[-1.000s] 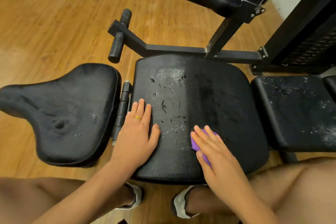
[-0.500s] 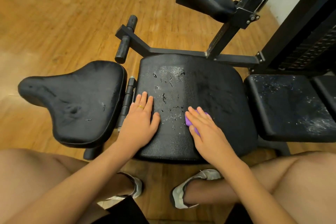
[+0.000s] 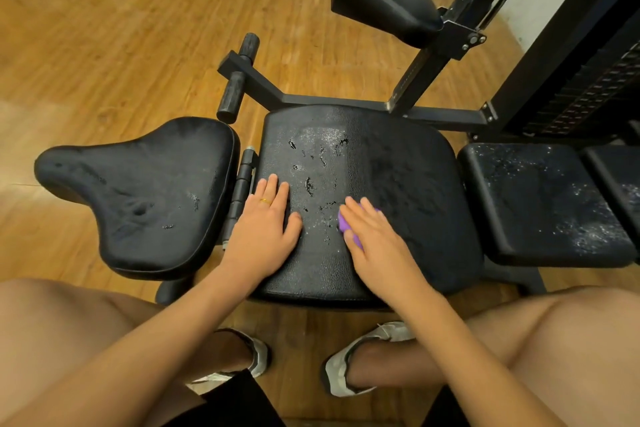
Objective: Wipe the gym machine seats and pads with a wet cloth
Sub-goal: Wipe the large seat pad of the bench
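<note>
Gold-ringed left hand [image 3: 263, 230], black shorts [image 3: 239, 399]

Warm, even light; wide-angle edge distortion.

Bare seat pad [image 3: 398, 166] ahead, steel post [image 3: 419, 74] beyond

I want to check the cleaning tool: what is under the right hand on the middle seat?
A purple cloth lies under the right hand, on the middle seat. Only its edge beside the thumb shows; the hand covers the rest.
</note>
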Available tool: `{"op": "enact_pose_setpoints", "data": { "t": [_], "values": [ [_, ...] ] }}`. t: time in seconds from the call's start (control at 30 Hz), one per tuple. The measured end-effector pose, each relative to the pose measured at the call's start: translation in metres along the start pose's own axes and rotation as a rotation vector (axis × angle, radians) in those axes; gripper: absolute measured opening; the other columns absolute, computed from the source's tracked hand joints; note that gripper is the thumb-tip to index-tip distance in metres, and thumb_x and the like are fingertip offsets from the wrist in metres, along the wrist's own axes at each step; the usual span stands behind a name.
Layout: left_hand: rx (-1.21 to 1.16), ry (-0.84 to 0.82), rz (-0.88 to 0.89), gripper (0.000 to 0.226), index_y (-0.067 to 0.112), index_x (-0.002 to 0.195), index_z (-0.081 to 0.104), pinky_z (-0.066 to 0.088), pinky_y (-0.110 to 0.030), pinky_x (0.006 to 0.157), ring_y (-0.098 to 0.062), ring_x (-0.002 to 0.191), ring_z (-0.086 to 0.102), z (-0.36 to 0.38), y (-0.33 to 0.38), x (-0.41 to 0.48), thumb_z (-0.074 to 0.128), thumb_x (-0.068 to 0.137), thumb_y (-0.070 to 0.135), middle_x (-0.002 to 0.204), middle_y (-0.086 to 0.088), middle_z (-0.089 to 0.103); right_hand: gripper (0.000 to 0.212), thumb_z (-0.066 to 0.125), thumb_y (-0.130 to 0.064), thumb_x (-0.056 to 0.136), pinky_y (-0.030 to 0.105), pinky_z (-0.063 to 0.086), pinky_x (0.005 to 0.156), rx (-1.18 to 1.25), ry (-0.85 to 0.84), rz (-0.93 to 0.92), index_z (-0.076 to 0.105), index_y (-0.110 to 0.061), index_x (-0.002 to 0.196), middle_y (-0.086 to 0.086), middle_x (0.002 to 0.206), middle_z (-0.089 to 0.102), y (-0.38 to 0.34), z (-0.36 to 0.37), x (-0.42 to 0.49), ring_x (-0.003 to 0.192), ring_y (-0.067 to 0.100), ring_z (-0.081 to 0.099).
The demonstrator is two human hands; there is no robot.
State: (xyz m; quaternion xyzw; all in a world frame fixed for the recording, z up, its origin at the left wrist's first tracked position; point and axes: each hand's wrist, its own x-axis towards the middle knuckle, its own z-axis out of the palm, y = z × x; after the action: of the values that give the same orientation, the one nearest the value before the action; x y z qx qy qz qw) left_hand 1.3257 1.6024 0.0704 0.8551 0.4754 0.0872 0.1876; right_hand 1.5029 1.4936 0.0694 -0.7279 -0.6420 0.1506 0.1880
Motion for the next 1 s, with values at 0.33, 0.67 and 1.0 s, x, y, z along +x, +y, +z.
{"op": "enact_pose_setpoints", "data": {
  "t": [0.33, 0.67, 1.0],
  "values": [
    [0.018, -0.003, 0.006, 0.072, 0.007, 0.154, 0.028, 0.010, -0.042, 0.123, -0.029, 0.152, 0.011, -0.001, 0.000, 0.001, 0.027, 0.094, 0.045, 0.164, -0.015, 0.016, 0.058, 0.039, -0.042, 0.101, 0.023, 0.000, 0.121, 0.008, -0.053, 0.029, 0.030, -0.020, 0.154, -0.010, 0.162, 0.018, -0.013, -0.007, -0.030, 0.151, 0.010, 0.006],
    [0.021, -0.006, 0.012, 0.071, 0.006, 0.154, 0.029, 0.011, -0.041, 0.122, -0.030, 0.152, 0.012, 0.001, -0.001, 0.001, 0.028, 0.094, 0.044, 0.164, -0.016, 0.017, 0.053, 0.027, -0.035, 0.104, 0.026, 0.007, 0.120, -0.041, 0.006, 0.042, 0.040, -0.013, 0.149, 0.000, 0.158, 0.033, -0.001, 0.002, 0.012, 0.150, 0.019, 0.019],
    [0.019, 0.026, 0.024, 0.080, 0.003, 0.151, 0.035, 0.015, -0.044, 0.121, -0.033, 0.151, 0.017, 0.003, -0.004, 0.001, 0.017, 0.089, 0.051, 0.161, -0.018, 0.023, 0.052, 0.028, -0.035, 0.101, 0.031, 0.018, 0.119, -0.081, -0.012, -0.003, 0.051, -0.012, 0.142, 0.003, 0.151, 0.044, -0.006, 0.002, -0.031, 0.144, 0.023, 0.035]
  ]
}}
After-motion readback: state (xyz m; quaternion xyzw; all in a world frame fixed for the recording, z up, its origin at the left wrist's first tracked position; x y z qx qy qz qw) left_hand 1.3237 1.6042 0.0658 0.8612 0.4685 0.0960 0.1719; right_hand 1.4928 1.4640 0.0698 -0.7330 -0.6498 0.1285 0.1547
